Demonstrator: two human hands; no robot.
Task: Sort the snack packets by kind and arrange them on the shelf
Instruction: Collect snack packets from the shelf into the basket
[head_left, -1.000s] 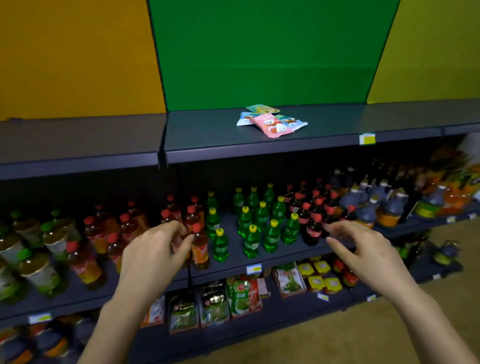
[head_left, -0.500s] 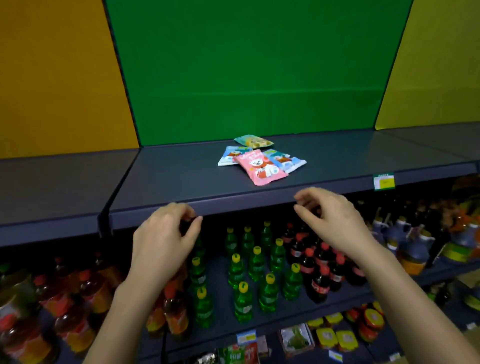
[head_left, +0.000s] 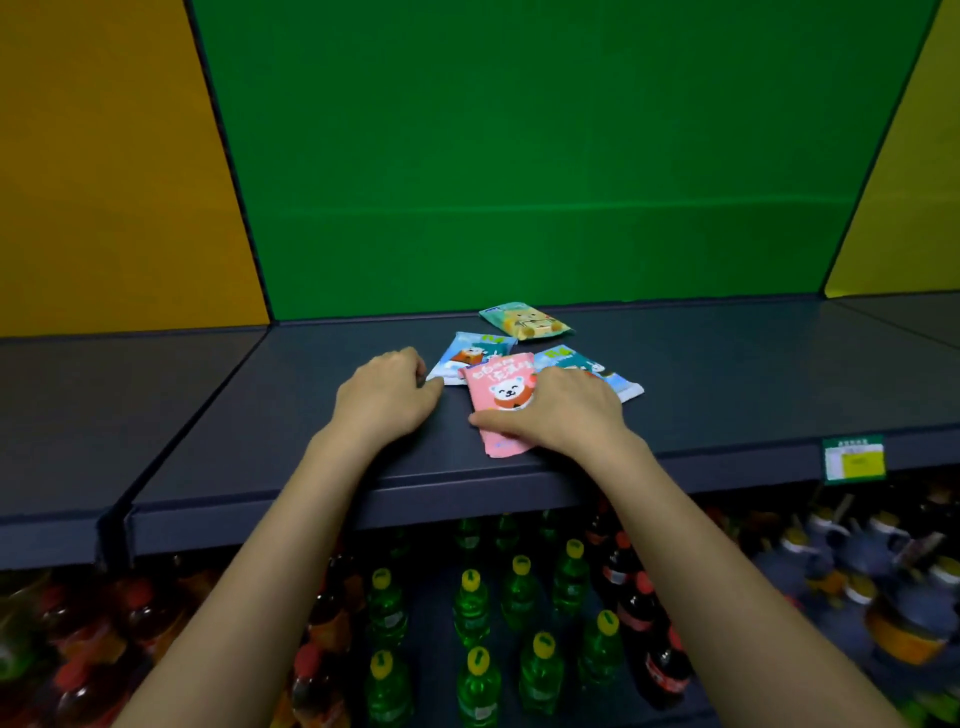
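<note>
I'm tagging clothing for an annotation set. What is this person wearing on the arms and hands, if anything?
Nothing shows. The left forearm and right forearm are bare down to the picture's bottom edge, with no sleeve or cuff in view. The left hand and right hand are ungloved, and no watch, bracelet or ring can be seen on the sides that face the camera.

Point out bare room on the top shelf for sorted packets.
Bare shelf left of the left hand to the divider, and right of the rightmost blue packet, behind the price tag. Crowded centre: packets bunched around the pink packet under the right hand.
</note>
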